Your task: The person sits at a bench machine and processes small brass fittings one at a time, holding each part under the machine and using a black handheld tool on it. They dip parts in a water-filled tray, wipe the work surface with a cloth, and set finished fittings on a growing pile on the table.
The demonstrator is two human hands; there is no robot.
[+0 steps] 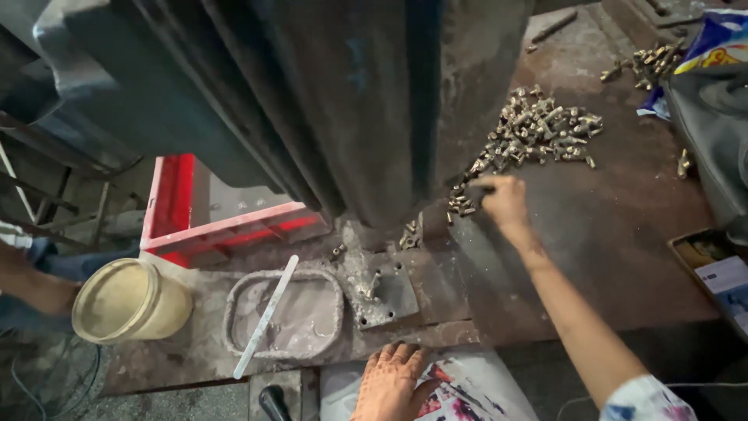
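My right hand (pixel 502 199) reaches out over the rusty metal bench (pixel 615 226) to the near end of a pile of small brass parts (pixel 538 132). Its fingers are closed around a dark piece at the pile's edge; what it grips is too small to tell. My left hand (pixel 389 382) lies flat, fingers spread, on a printed sheet or bag (pixel 475 390) at the bench's front edge. A big dark press body (pixel 351 93) hangs over the middle, with a metal base plate (pixel 386 292) under it.
A grey tray (pixel 284 316) with a white stick lies left of the base plate. A cream bucket (pixel 128 300) and a red crate (pixel 179 226) stand further left. More brass parts (pixel 643 66), a dark bag (pixel 713 132) and a box (pixel 717 273) sit at the right.
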